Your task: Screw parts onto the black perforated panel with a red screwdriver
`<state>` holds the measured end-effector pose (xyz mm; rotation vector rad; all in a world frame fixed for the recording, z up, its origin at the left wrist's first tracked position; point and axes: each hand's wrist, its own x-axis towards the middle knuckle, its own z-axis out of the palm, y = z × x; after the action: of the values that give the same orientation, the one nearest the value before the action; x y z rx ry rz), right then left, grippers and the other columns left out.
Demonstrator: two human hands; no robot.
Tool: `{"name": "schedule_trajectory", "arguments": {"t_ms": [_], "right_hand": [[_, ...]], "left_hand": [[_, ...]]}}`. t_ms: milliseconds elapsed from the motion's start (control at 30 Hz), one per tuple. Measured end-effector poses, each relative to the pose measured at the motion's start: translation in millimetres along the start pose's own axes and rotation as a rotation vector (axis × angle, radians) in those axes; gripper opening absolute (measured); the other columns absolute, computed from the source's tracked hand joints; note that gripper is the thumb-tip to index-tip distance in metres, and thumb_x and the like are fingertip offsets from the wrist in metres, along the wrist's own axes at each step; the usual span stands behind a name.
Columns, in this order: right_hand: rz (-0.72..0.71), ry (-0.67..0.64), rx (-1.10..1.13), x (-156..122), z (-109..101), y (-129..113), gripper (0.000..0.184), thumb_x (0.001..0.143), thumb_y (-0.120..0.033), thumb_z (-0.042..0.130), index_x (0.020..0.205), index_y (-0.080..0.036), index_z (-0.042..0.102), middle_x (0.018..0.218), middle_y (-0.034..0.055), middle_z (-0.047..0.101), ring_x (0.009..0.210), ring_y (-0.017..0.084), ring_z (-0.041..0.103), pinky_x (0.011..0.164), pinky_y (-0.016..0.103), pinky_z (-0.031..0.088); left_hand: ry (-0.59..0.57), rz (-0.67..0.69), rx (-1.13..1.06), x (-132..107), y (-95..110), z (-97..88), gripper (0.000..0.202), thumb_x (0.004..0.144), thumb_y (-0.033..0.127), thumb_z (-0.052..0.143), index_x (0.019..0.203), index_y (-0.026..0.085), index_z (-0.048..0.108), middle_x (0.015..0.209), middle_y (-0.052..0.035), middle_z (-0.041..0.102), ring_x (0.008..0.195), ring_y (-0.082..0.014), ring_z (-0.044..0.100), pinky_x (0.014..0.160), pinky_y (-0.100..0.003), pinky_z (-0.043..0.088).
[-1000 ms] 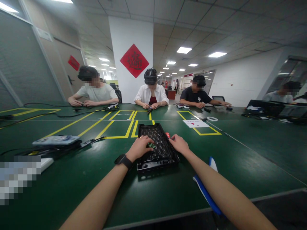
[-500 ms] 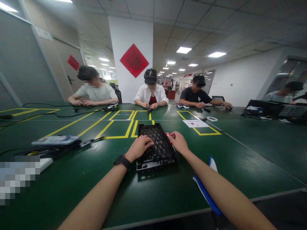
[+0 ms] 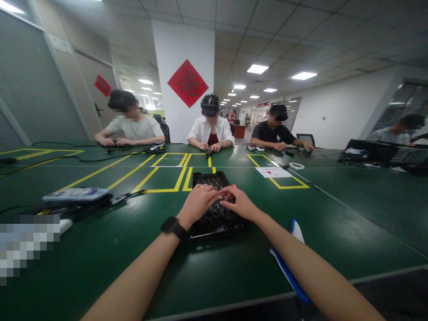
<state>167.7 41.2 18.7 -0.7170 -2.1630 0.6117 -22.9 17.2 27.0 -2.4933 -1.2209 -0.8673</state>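
Observation:
A black rectangular tray (image 3: 219, 227) with many small shiny pieces inside lies in front of me on the green table. Over its middle, the fingers of my left hand (image 3: 200, 203) and my right hand (image 3: 241, 203) come together, tips nearly touching. Both hands look pinched, and whatever they grip is too small or too covered to name. Just behind my right fingers a bit of a red object (image 3: 234, 185) shows at the tray's right side. A black watch is on my left wrist.
A phone-like slab (image 3: 76, 195) rests on black cables at the left. Beside my right forearm lies a blue-and-white object (image 3: 297, 231). A paper sheet (image 3: 272, 172) and a white ring (image 3: 296, 166) are farther right. Several people sit across the table (image 3: 133, 258).
My right hand has moved left from the red object at the tray's side to meet my left hand. The left hand has shifted slightly right, its fingertips now gathered.

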Motion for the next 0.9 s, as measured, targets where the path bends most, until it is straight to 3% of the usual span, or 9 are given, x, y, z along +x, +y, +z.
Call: {"name": "schedule_trajectory", "arguments": {"t_ms": [333, 567, 900], "right_hand": [[0.184, -0.012, 0.278, 2, 10, 12, 0.03, 0.071, -0.034, 0.064, 0.094, -0.013, 0.062, 0.074, 0.0017, 0.062, 0.064, 0.01, 0.055, 0.066, 0.026, 0.045], [0.214, 0.02, 0.328, 3, 8, 14, 0.042, 0.069, -0.028, 0.065, 0.108, -0.014, 0.058, 0.075, 0.0013, 0.062, 0.063, 0.01, 0.055, 0.065, 0.027, 0.045], [0.172, -0.041, 0.297, 2, 10, 11, 0.039, 0.07, -0.028, 0.065, 0.106, -0.015, 0.055, 0.073, 0.0008, 0.061, 0.063, 0.01, 0.055, 0.065, 0.026, 0.045]], "left_hand": [[-0.016, -0.171, -0.607, -1, -9, 16.3, 0.035, 0.084, 0.043, 0.047, 0.083, 0.016, 0.068, 0.076, -0.0033, 0.063, 0.071, -0.0136, 0.056, 0.067, -0.024, 0.042], [-0.001, -0.26, -0.718, 0, -8, 15.0, 0.033, 0.082, 0.042, 0.049, 0.09, 0.015, 0.065, 0.081, -0.0036, 0.065, 0.074, -0.0145, 0.057, 0.068, -0.025, 0.043], [0.016, -0.293, -0.787, -1, -8, 19.0, 0.029, 0.08, 0.041, 0.053, 0.089, 0.015, 0.061, 0.077, -0.0019, 0.062, 0.068, -0.0121, 0.054, 0.064, -0.023, 0.041]]}}
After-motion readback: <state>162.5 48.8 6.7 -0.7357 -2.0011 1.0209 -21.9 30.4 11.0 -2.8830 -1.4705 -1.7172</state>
